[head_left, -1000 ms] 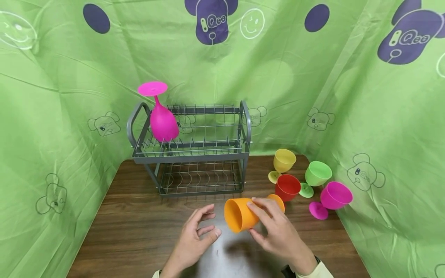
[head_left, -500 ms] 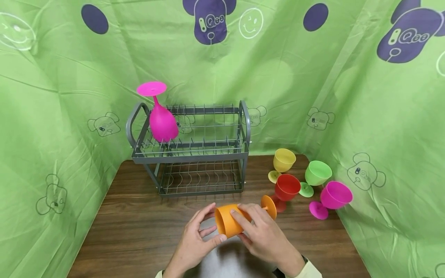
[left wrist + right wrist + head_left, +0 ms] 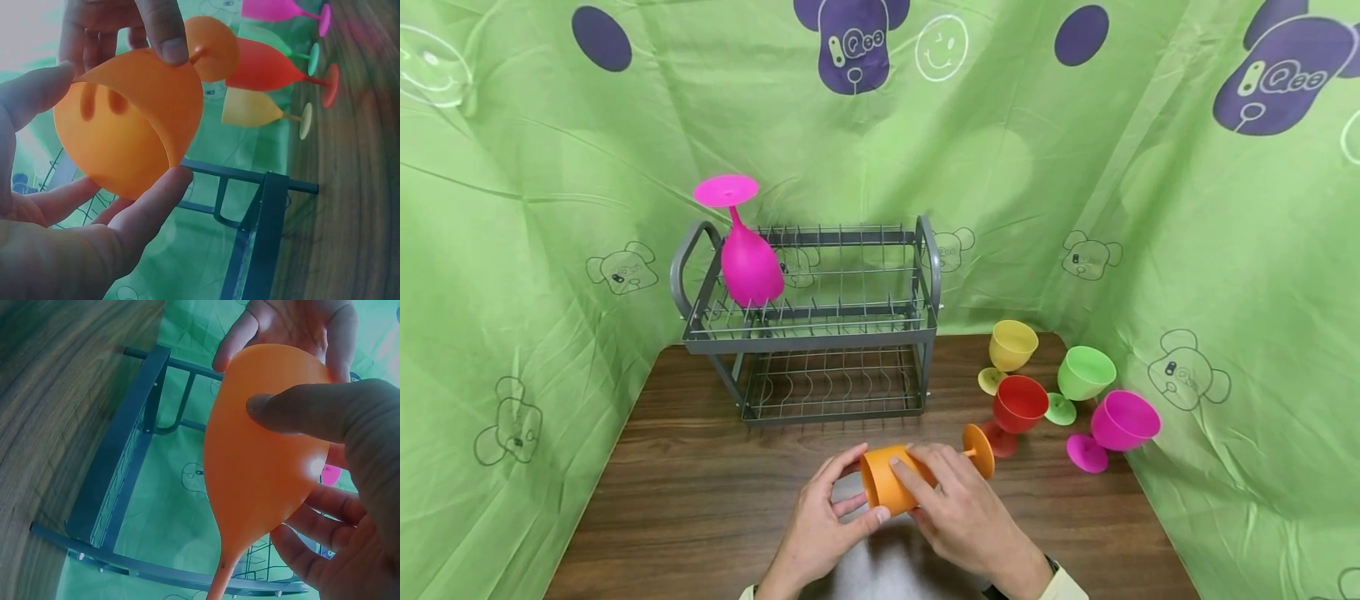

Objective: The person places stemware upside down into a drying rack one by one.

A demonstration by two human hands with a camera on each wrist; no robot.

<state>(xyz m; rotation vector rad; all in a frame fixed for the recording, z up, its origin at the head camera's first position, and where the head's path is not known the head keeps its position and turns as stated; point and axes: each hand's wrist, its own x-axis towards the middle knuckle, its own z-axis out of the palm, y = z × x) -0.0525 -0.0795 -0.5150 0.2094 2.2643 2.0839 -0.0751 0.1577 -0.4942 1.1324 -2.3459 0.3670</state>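
An orange goblet (image 3: pixel 889 482) lies sideways in the air above the table, its mouth toward the left and its round foot (image 3: pixel 978 451) toward the right. My right hand (image 3: pixel 966 512) grips the bowl from the right, thumb and fingers on opposite sides in the right wrist view. At the rim, my left hand (image 3: pixel 822 515) holds the bowl's edge between thumb and fingers, as the left wrist view shows around the open mouth (image 3: pixel 119 134). Beyond the hands stands a grey two-tier dish rack (image 3: pixel 820 340), with a pink goblet (image 3: pixel 752 267) upside down on its upper left.
Several goblets stand upright on the right of the wooden table (image 3: pixel 685 500): yellow (image 3: pixel 1013 346), red (image 3: pixel 1021 404), green (image 3: pixel 1086 373) and pink (image 3: pixel 1124 421). A green printed cloth (image 3: pixel 1000 167) surrounds the table at the back and sides.
The orange goblet has moved left and slightly down in my right hand. My left hand, apart from it a second ago, now holds its rim. The rack and other goblets stay put.
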